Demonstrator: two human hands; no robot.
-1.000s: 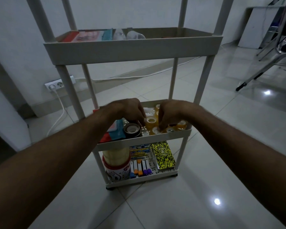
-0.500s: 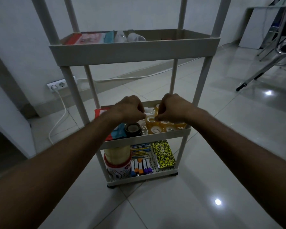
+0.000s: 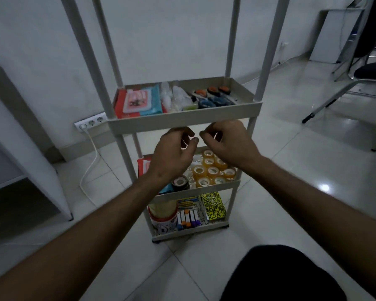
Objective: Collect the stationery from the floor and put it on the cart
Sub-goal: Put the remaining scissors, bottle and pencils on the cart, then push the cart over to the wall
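The left hand (image 3: 172, 155) hangs loosely curled and empty before the cart (image 3: 183, 121). Beside it the right hand (image 3: 228, 142) does the same, above the yellow tape rolls (image 3: 212, 170) on the middle shelf.

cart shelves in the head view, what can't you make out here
- Middle shelf: its left and middle contents are hidden behind the left hand.
- Tape rolls: the right hand covers the back ones, so no count.
- Top shelf: the dark and orange items are too dim to identify.
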